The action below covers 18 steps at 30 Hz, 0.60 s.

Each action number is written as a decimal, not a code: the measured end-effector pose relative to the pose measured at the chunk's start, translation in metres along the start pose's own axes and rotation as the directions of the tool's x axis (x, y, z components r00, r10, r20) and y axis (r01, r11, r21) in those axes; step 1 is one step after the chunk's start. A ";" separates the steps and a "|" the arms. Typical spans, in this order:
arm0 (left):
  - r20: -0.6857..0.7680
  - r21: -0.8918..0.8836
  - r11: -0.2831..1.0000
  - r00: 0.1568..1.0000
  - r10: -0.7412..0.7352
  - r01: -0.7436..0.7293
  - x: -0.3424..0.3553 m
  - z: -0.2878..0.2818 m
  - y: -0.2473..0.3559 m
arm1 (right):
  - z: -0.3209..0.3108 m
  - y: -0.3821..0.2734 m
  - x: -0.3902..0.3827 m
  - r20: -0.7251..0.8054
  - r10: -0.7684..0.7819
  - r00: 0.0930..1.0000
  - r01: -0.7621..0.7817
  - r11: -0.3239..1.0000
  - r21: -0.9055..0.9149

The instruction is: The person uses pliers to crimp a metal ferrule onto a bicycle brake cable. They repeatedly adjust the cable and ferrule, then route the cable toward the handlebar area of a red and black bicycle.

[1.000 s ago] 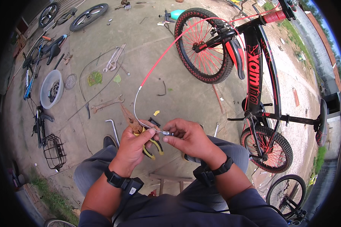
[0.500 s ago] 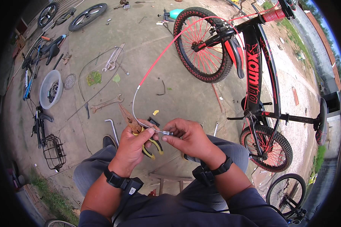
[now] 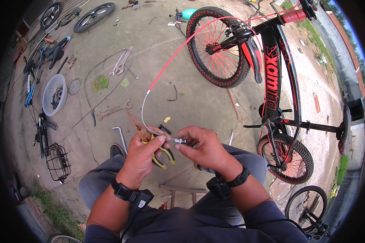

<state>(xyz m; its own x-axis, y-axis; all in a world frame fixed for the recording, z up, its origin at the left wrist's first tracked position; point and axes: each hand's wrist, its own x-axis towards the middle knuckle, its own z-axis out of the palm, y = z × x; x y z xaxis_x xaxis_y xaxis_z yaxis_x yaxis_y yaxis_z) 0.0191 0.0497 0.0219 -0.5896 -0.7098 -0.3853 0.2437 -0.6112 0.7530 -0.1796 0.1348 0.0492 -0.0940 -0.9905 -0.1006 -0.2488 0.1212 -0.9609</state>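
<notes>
My left hand [image 3: 140, 156] is closed around rusty pliers [image 3: 138, 128] with yellow and black handles, jaws pointing up and away. The same thumb and forefinger pinch a bare inner cable [image 3: 143, 108]. It curves out of a red cable housing [image 3: 166, 60] that runs up to the bicycle's front end. My right hand [image 3: 205, 148] pinches a small silver barrel-shaped metal fitting [image 3: 179, 141] at the cable's end, just right of the left fingertips. The black and red bicycle [image 3: 271, 81] stands at my right.
Open-ended wrenches [image 3: 114, 108] and a bent hex key [image 3: 121, 139] lie on the concrete. A white tub [image 3: 54, 95] of parts stands at the left, near a metal basket [image 3: 57, 163]. A low wooden stool [image 3: 182, 189] sits between my legs.
My hands keep their holds and barely move. The right fingertips shift slightly on the fitting, leaving more of it in sight.
</notes>
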 end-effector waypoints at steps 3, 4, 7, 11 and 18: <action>0.011 0.000 1.000 1.000 0.007 -0.007 0.000 0.000 0.000 | -0.001 -0.003 0.000 0.003 -0.005 1.000 0.005 1.000 -0.018; 0.014 -0.006 1.000 1.000 0.009 -0.009 0.000 -0.001 0.000 | -0.002 -0.003 0.000 0.003 -0.007 1.000 0.007 1.000 -0.024; 0.019 -0.021 1.000 1.000 0.011 -0.011 0.001 -0.001 -0.001 | -0.002 -0.002 0.000 0.003 -0.018 1.000 0.018 0.999 -0.033; 0.019 -0.032 0.999 1.000 0.006 -0.005 0.001 -0.001 -0.002 | -0.001 -0.001 0.000 -0.003 -0.035 0.999 0.035 0.998 -0.047; 0.026 -0.041 0.999 1.000 0.010 -0.009 0.000 -0.002 -0.001 | -0.001 0.002 0.001 -0.012 -0.067 0.998 0.066 0.996 -0.059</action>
<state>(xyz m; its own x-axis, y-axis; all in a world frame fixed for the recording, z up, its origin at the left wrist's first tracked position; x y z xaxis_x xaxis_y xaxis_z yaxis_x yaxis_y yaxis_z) 0.0203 0.0498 0.0208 -0.6069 -0.7064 -0.3642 0.2800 -0.6190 0.7338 -0.1808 0.1343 0.0475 -0.0890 -0.9955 -0.0327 -0.3109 0.0589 -0.9486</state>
